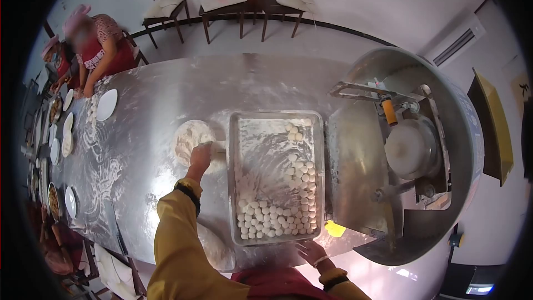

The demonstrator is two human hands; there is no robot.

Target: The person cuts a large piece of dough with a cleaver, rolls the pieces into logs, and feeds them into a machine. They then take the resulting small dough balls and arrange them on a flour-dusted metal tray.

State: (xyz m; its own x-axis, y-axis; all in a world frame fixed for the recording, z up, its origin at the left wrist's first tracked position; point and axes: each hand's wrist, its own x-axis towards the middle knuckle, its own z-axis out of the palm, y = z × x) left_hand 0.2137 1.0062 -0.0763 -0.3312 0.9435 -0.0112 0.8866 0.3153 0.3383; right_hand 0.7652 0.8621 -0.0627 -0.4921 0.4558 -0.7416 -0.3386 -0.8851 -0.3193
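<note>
My left hand (201, 156) is closed at the near right rim of a round bowl (179, 154) of white flour. Its fingers are curled inward over the flour, and what they grip is hidden. Just right of the bowl lies a large metal tray (234, 178) dusted with flour. Many small white dough balls (272, 221) fill its near side and run up its right side, with a few at the far right corner. By the tray's near edge is my right hand (312, 252), fingers spread and holding nothing.
A big metal machine (361, 172) stands right of the tray, with a yellow object (334, 228) between. Near my left forearm lies a pale lump (215, 249). A long knife (115, 228) and white plates (106, 105) lie leftward. Other people (102, 44) work at the far left.
</note>
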